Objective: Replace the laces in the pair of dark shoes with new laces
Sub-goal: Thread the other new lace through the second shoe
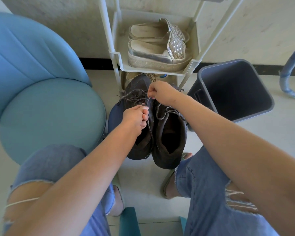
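Observation:
Two dark shoes stand side by side on the floor between my knees, the left shoe (140, 143) and the right shoe (170, 142), toes pointing away from me. Grey speckled laces (133, 97) lie loose over both. My left hand (134, 118) grips the upper edge of the left shoe near its eyelets. Just above it, my right hand (162, 94) pinches a lace tip over the same shoe.
A white shoe rack (116, 53) with silver platform slippers (158, 48) stands right behind the shoes. A grey bin (235, 89) sits to the right and a blue padded chair (41, 82) to the left. My feet in sandals flank the shoes.

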Motion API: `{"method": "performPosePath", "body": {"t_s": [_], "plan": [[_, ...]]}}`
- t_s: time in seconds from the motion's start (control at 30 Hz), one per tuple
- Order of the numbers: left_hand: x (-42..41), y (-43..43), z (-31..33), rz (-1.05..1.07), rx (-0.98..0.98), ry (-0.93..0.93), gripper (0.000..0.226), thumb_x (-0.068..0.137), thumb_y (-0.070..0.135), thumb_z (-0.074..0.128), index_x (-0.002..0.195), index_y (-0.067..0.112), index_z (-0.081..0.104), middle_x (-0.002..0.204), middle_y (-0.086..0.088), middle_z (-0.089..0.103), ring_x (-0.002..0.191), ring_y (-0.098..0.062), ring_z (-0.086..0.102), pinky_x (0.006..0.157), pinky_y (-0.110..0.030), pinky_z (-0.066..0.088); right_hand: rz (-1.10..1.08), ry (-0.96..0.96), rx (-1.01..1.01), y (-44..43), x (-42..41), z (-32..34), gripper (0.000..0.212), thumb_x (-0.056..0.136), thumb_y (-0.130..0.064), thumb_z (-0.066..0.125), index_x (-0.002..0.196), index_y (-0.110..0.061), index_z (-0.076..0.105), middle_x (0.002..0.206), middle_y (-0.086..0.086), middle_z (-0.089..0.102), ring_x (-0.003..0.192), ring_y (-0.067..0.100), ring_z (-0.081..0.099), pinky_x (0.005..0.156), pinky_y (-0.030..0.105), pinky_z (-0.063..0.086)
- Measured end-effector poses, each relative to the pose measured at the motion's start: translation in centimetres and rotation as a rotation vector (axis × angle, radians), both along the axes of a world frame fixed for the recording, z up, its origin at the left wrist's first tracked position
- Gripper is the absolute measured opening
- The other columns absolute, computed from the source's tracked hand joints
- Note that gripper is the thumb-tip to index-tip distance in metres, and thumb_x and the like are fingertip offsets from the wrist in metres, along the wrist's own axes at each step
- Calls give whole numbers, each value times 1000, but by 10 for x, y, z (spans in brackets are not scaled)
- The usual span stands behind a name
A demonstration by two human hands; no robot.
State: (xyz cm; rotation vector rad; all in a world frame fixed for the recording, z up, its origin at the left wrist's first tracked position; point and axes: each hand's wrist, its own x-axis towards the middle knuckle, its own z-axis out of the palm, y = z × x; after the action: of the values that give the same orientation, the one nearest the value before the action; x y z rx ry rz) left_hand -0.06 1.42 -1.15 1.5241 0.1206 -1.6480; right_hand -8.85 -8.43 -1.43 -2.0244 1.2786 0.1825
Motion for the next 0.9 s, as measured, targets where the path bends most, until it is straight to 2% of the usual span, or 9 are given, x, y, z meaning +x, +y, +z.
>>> {"method": "performPosePath", "body": {"t_s": [0.3, 0.43, 0.57, 0.7, 0.8, 0.9], "plan": [[0, -2, 3, 46, -6, 174, 34, 102, 7, 23, 72, 10, 39, 28, 6, 37, 18, -3, 33, 20, -14, 16, 6, 13, -31, -2, 3, -2, 24, 99, -6, 43, 110, 3, 63, 114, 13, 65, 88, 14, 51, 73, 19, 37], [-1, -3, 4, 30, 6, 125, 33, 102, 6, 23, 75, 12, 40, 27, 7, 35, 18, -3, 31, 19, -14, 16, 57, 64, -10, -1, 5, -3, 26, 98, 1, 41, 111, 4, 63, 115, 14, 66, 87, 16, 52, 71, 23, 42], [-2, -4, 3, 6, 25, 105, 34, 102, 7, 23, 74, 13, 40, 27, 8, 34, 17, -3, 30, 20, -14, 14, 66, 64, -19, -2, 4, -2, 25, 97, 0, 42, 110, 6, 63, 116, 18, 65, 88, 21, 55, 83, 29, 44], [-2, -4, 3, 23, 25, 121, 34, 103, 8, 23, 74, 12, 41, 27, 7, 35, 17, -3, 31, 20, -14, 15, 84, 64, -26, -2, 4, -2, 24, 97, -1, 42, 109, 3, 62, 115, 15, 64, 86, 17, 50, 75, 24, 37], [-1, -4, 1, 38, 13, 148, 36, 103, 9, 17, 76, 13, 41, 28, 7, 34, 18, -3, 31, 20, -14, 15, 56, 11, -33, -2, 4, -2, 22, 96, -4, 46, 106, 5, 64, 108, 16, 67, 80, 15, 52, 76, 26, 41], [-1, -5, -1, 20, 2, 152, 37, 102, 10, 13, 77, 13, 40, 28, 7, 34, 19, -2, 29, 21, -13, 13, 12, -98, -1, -1, 3, 1, 16, 93, -6, 55, 98, 5, 67, 87, 9, 68, 64, 3, 55, 68, 19, 47]]}}
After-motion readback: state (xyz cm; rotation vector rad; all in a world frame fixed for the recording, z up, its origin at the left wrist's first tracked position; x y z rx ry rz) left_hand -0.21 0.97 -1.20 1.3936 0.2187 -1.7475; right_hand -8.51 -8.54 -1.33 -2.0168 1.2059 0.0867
